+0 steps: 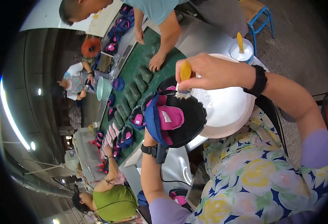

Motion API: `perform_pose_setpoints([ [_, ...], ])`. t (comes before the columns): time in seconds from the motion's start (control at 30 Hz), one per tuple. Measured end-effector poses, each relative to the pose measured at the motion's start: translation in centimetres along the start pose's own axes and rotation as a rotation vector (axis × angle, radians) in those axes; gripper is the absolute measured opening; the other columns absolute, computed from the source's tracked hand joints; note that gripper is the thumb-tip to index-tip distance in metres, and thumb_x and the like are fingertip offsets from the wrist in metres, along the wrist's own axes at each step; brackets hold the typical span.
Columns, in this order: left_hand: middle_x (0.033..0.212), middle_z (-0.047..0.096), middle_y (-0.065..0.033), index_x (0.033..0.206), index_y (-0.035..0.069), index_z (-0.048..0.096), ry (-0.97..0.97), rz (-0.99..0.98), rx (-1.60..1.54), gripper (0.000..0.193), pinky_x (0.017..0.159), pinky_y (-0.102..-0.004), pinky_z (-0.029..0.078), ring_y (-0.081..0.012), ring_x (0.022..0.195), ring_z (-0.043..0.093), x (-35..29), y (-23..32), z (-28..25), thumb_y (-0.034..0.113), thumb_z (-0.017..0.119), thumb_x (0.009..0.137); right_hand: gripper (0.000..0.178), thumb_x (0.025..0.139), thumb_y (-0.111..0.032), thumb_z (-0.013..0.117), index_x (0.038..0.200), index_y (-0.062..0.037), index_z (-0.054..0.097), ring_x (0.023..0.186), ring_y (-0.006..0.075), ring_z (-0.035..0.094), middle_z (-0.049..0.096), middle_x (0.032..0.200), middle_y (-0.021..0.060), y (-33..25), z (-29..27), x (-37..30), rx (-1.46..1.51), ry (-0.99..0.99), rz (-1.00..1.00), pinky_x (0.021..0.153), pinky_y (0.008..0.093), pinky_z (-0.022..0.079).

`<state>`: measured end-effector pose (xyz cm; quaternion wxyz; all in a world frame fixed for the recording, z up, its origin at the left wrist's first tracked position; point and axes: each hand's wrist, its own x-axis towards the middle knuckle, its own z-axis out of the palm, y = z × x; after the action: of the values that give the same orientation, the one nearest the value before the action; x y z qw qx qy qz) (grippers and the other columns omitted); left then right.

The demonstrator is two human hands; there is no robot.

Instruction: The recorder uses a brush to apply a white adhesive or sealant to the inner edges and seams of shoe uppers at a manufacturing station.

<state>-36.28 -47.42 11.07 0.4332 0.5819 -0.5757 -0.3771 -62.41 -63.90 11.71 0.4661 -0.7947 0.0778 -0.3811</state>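
Note:
My right hand is closed round the yellow handle of a paintbrush. Its whitish bristles are at the far edge of a shoe upper, which is blue outside, black along the open side and pink at the tongue. My left hand holds this upper from beneath, with most of its fingers hidden behind it. Just right of the upper stands a wide white basin coated with white liquid. More blue and pink shoe uppers lie close behind the one I hold.
A green work surface carries a row of grey-green foot-shaped pieces. Across it, a co-worker's hand touches one. Another brush stands in a white tub. A person in green reaches in at lower left. A blue stool stands behind.

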Motion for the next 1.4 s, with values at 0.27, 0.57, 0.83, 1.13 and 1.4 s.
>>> perform_pose_setpoints([
  [0.27, 0.132, 0.057, -0.0092, 0.141, 0.007, 0.046, 0.385, 0.19, -0.01, 0.053, 0.106, -0.0383, 0.041, -0.0237, 0.123, 0.055, 1.2, -0.9, 3.6, 0.029, 0.06, 0.094, 0.038, 0.083, -0.031, 0.075, 0.083, 0.0035, 0.059, 0.059, 0.0304, 0.062, 0.063, 0.067, 0.0185, 1.1, 1.3, -2.5, -0.067, 0.371, 0.252, 0.059, 0.038, 0.048],
  [0.57, 0.152, 0.038, -0.0137, 0.151, 0.005, 0.029, 0.439, 0.356, 0.727, 0.059, 0.115, -0.0415, 0.034, -0.0264, 0.138, 0.041, 0.7, -5.7, 2.2, 0.027, 0.051, 0.101, 0.033, 0.088, -0.028, 0.071, 0.086, 0.0042, 0.064, 0.056, 0.0141, 0.065, 0.068, 0.07, 0.0109, 0.7, 4.7, -3.9, 0.309, 0.412, 0.557, 0.053, 0.0281, 0.05],
  [0.83, 0.146, 0.045, -0.0135, 0.146, 0.005, 0.036, 0.333, 0.108, 0.36, 0.054, 0.112, -0.0402, 0.038, -0.0266, 0.132, 0.047, -0.1, -7.8, -3.6, 0.024, 0.054, 0.1, 0.025, 0.088, -0.022, 0.073, 0.09, 0.0009, 0.063, 0.065, 0.0132, 0.065, 0.066, 0.073, 0.0071, -0.5, 4.0, -4.6, 0.415, 0.36, 0.408, 0.061, 0.0261, 0.05],
  [1.13, 0.144, 0.048, -0.0132, 0.145, 0.006, 0.038, 0.244, -0.063, 0.061, 0.052, 0.111, -0.0397, 0.039, -0.0264, 0.13, 0.049, -3.4, -8.9, 1.1, 0.023, 0.055, 0.1, 0.017, 0.085, -0.016, 0.073, 0.093, -0.0072, 0.06, 0.086, 0.0267, 0.065, 0.064, 0.092, 0.0076, 0.7, 3.6, -5.7, 0.052, 0.271, -0.271, 0.074, 0.034, 0.053],
  [1.4, 0.141, 0.05, -0.013, 0.143, 0.006, 0.039, 0.139, -0.195, -0.264, 0.05, 0.11, -0.0394, 0.04, -0.026, 0.128, 0.05, -2.7, -9.6, 4.2, 0.023, 0.055, 0.099, 0.018, 0.083, -0.02, 0.062, 0.096, -0.0123, 0.069, 0.078, 0.0251, 0.066, 0.061, 0.083, 0.0061, 0.4, 4.3, -5.6, -0.608, -0.182, -0.328, 0.069, 0.0361, 0.051],
])
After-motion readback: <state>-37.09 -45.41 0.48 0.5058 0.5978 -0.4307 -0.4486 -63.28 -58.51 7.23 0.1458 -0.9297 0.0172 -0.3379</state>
